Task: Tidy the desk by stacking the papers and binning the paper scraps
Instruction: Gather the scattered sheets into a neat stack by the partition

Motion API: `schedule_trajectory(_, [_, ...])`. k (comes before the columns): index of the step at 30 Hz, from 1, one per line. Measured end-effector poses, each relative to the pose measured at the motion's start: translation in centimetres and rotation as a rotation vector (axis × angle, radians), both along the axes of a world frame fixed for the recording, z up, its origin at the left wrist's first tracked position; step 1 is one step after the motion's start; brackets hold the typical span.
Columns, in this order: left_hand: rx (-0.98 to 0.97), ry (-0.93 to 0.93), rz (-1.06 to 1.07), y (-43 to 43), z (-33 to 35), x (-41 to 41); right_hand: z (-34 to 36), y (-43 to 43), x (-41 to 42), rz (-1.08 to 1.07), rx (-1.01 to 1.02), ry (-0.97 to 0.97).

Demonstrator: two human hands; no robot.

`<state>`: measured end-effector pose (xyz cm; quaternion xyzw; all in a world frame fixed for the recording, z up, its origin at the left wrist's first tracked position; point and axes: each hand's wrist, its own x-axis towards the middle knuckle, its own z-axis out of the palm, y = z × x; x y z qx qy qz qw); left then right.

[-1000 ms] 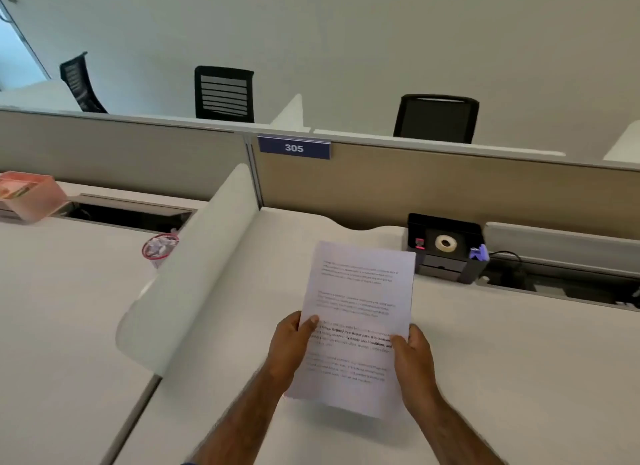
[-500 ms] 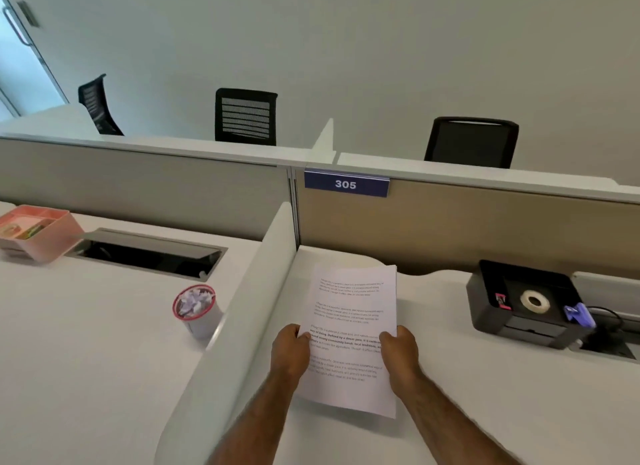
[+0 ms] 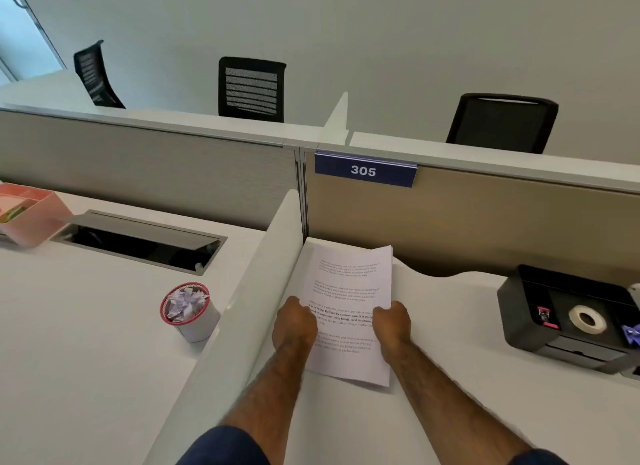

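Observation:
A stack of printed white papers [image 3: 349,284] lies lengthwise in the desk's back left corner, its left edge against the low white divider [image 3: 256,284]. My left hand [image 3: 294,326] grips the stack's left edge and my right hand [image 3: 391,322] grips its right edge, both about halfway along. The far end of the stack is slightly raised. A small white bin with a red rim [image 3: 188,312], full of crumpled paper scraps, stands on the neighbouring desk left of the divider.
A black desk organiser [image 3: 526,312] holding a tape roll [image 3: 587,320] sits at the right. A beige partition with a blue "305" sign [image 3: 363,170] closes the back. On the left desk are a pink tray [image 3: 38,215] and an open cable hatch [image 3: 138,239].
Both hands have carried the papers forward and left into the corner by the divider, lowering them toward the desk. The view has turned left.

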<state>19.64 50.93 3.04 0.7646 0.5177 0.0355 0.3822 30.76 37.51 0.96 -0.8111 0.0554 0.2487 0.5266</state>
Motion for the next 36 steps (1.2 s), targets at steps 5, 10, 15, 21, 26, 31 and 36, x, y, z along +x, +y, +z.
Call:
schedule_trajectory(5, [0.093, 0.057, -0.013, 0.6, -0.4, 0.4, 0.0, 0.7, 0.7, 0.005, 0.017, 0.014])
schedule_trajectory(10, [0.200, 0.163, -0.072, 0.4, -0.4, 0.6, 0.2, 1.6, 0.6, 0.003, 0.023, 0.015])
schedule_trajectory(15, [0.279, 0.212, -0.098, 0.0, -0.7, 0.8, -0.1, 2.1, 0.7, 0.010, -0.011, -0.008])
schedule_trajectory(21, [0.319, 0.253, -0.093, -0.5, -1.3, 0.8, -0.2, 2.1, 0.8, 0.065, -0.066, -0.069])
schedule_trajectory(26, [0.311, 0.222, -0.096, -0.6, -1.8, 0.4, -0.4, 2.0, 0.8, 0.119, -0.080, -0.109])
schedule_trajectory(31, [0.301, 0.220, -0.091, -0.6, -1.8, 0.5, -0.3, 1.9, 1.0, 0.194, -0.113, -0.129])
schedule_trajectory(36, [0.306, 0.181, -0.087, -1.0, -1.8, 0.4, -0.1, 1.7, 1.1, 0.216, -0.215, -0.145])
